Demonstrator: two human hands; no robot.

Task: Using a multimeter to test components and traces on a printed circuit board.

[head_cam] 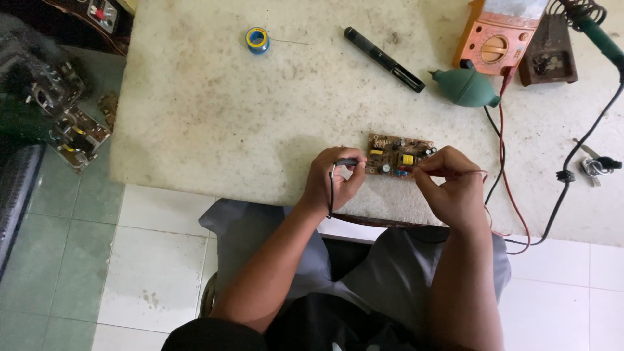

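Circuit board (400, 156) is what both hands are on, a small brown one with a yellow block and a few dark round parts on top. It lies flat near the front edge of the pale, stained worktable (214, 110), right in front of the person.

The left hand (335, 179) sits at the board's left end, wrist low on the table, fingers curled shut around a black probe (348, 162) whose tip points right onto the board's edge. A black lead runs down from it past the wrist. The right hand (452, 182) comes in from the other side, knuckles up, fingers pinched together on a red probe (465, 173) at the board's right end. You can't really see the tip, the fingers cover it. Both forearms angle in from the lap, elbows out, making a sort of V toward the board.

Further out: red and black leads (504, 162) trail up the right side to an orange multimeter (497, 36) at the far edge. Just beside that is a green rubber blower bulb (465, 88), and a black pen-shaped tool (383, 58) lies at an angle to its left. A blue spool of solder (257, 39) sits well apart at the far left. A soldering iron with a green handle (601, 36) rests in its stand at the top right corner.
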